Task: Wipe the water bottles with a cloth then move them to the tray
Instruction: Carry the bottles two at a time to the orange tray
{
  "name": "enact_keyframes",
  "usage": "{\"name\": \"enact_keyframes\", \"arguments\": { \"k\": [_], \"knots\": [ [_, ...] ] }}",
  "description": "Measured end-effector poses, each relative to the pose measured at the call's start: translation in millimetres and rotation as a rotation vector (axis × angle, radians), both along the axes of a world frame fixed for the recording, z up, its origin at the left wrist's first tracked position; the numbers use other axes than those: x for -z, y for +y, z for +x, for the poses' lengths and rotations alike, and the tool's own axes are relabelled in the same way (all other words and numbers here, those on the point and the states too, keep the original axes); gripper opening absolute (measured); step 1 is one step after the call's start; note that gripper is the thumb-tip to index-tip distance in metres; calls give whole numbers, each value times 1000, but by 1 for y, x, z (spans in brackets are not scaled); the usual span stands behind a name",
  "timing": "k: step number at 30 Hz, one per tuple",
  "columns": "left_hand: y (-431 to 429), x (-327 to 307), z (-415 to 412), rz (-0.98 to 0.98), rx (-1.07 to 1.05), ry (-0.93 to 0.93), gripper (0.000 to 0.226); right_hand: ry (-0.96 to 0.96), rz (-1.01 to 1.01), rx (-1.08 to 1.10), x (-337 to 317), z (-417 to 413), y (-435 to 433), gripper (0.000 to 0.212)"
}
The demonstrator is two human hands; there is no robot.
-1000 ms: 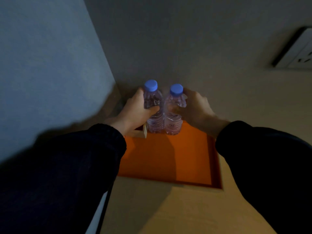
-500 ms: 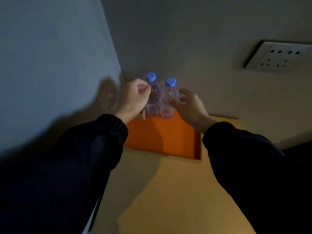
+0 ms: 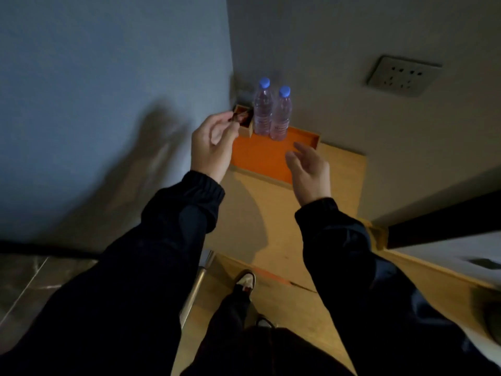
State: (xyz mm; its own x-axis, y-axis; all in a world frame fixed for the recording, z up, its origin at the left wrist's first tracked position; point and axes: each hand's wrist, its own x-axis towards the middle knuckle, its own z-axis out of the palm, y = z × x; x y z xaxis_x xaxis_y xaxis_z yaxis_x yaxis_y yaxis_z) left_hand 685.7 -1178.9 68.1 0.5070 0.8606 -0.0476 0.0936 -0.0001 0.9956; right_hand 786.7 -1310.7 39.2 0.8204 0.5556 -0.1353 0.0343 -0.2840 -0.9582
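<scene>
Head view, looking down. Two blue-capped water bottles, the left bottle (image 3: 262, 109) and the right bottle (image 3: 282, 116), stand upright side by side at the far left corner of the orange tray (image 3: 260, 157). The tray lies in the far left corner of the desk (image 3: 340, 172), where two walls meet. A small wooden box (image 3: 250, 129) sits just beside the left bottle. The left hand (image 3: 212, 147) pinches what appears to be a small dark packet (image 3: 238, 117) over the box. The right hand (image 3: 309, 172), fingers relaxed, hovers above the tray's near right corner. A wall socket (image 3: 402, 80) is at upper right

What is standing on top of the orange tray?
Two water bottles stand upright in the far left corner of the tray. The right hand hides its near right corner.
</scene>
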Motion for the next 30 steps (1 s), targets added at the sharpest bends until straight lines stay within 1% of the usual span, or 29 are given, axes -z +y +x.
{"name": "enact_keyframes", "arguments": {
  "k": [3, 6, 9, 12, 14, 16, 19, 22, 24, 26, 30],
  "knots": [
    [-49, -13, -52, 10, -73, 4, 16, 10, 42, -64, -17, -39, -41, 42],
    [-93, -21, -105, 12, -160, -12, 18, 23, 94, -141, -27, -76, -78, 39],
    [-131, -25, -157, -53, -287, -30, 19, 66, 111, -250, -30, -113, -110, 39],
    [-161, -25, -209, -100, -404, -32, 20, 126, 121, -323, -29, -150, -135, 46],
    [-178, -25, -245, -94, -485, -7, 22, 177, 108, -350, -25, -173, -148, 43],
    [-194, -23, -281, -106, -548, -9, 25, 187, 77, -391, -21, -193, -157, 35],
    [-213, -22, -333, -102, -623, -32, 26, 202, 26, -436, -16, -223, -162, 31],
    [-230, -13, -383, -107, -750, -57, 28, 178, -26, -507, -15, -261, -159, 27],
    [-243, -10, -417, -107, -812, -31, 32, 156, -47, -570, -18, -292, -151, 27],
    [-252, -3, -455, -111, -871, -10, 30, 160, -46, -629, -21, -324, -140, 22],
    [-257, 1, -533, -111, -1005, -5, 26, 144, -22, -685, -22, -395, -115, 28]
  ]
}}
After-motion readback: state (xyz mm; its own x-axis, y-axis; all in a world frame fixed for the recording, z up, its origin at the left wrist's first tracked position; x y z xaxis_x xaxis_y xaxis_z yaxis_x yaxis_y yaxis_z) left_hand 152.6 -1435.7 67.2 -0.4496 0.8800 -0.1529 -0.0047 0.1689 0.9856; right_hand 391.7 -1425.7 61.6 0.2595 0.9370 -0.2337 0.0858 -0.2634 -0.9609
